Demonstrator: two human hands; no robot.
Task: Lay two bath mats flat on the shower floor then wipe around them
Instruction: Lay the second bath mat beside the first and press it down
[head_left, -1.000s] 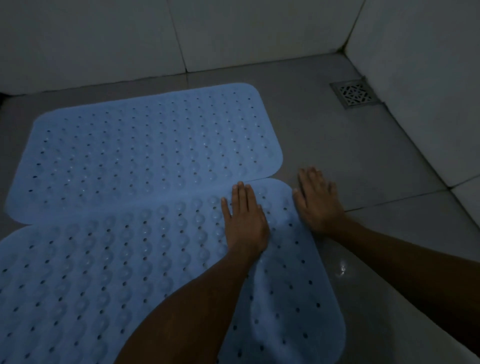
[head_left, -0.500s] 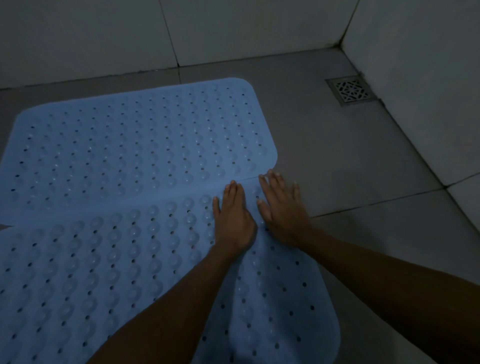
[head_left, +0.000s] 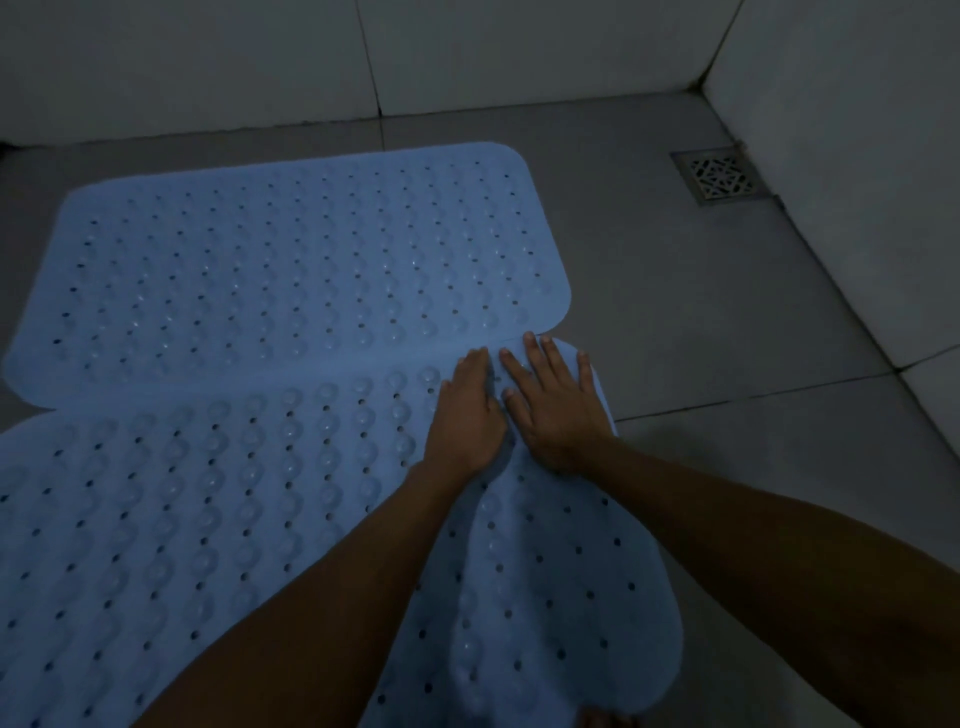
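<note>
Both hands — left hand (head_left: 464, 410), right hand (head_left: 557, 410) — flat on near mat (head_left: 218, 519).

The right hand (head_left: 558, 410) is sliding from the grey tiled floor (head_left: 727, 364) onto the near perforated blue rubber mat (head_left: 234, 493), closing beside the left hand (head_left: 465, 415).

Dim light; grey tiled floor (head_left: 675, 322), pale tiled walls (head_left: 519, 52), square metal drain (head_left: 721, 177) near corner.

Dim bluish light, soft grain, wide-angle bending
</note>
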